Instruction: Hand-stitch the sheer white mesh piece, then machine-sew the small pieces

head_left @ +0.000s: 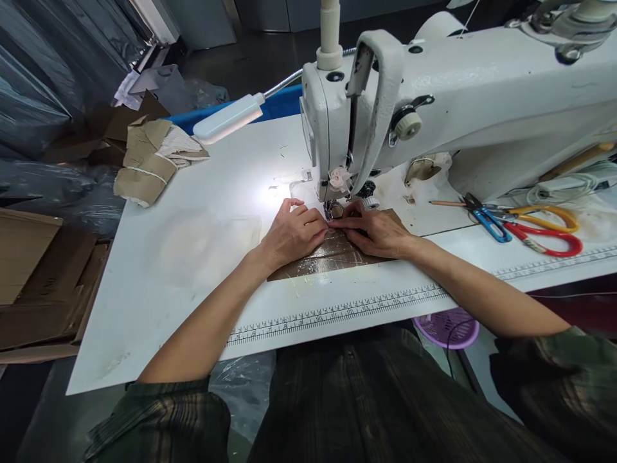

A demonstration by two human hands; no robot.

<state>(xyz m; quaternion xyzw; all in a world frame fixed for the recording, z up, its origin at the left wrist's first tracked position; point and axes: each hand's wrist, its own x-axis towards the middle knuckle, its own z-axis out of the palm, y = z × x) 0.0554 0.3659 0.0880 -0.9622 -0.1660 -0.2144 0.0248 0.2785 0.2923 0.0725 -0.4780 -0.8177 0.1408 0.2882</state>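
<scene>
My left hand (pixel 295 233) lies just left of the presser foot (pixel 332 211) of a white sewing machine (pixel 332 122). Its fingers are bent and drawn together, and whatever they grip is hidden. From the other side my right hand (pixel 373 230) reaches in, fingers together and tips close under the needle area. The two hands' fingertips nearly meet in front of the foot. What lies between them is too small to make out. Under both hands is a shiny brown sheet or tape patch (pixel 332 256) on the white table (pixel 168 308), with light thread bits on it.
A lit lamp (pixel 229 119) shines from the left. A tied brown bundle (pixel 144 161) lies at the back left. To the right are blue thread snips (pixel 486 218), red-handled scissors (pixel 549 241) and yellow-handled scissors (pixel 544 215). A printed ruler (pixel 337 315) runs along the front edge.
</scene>
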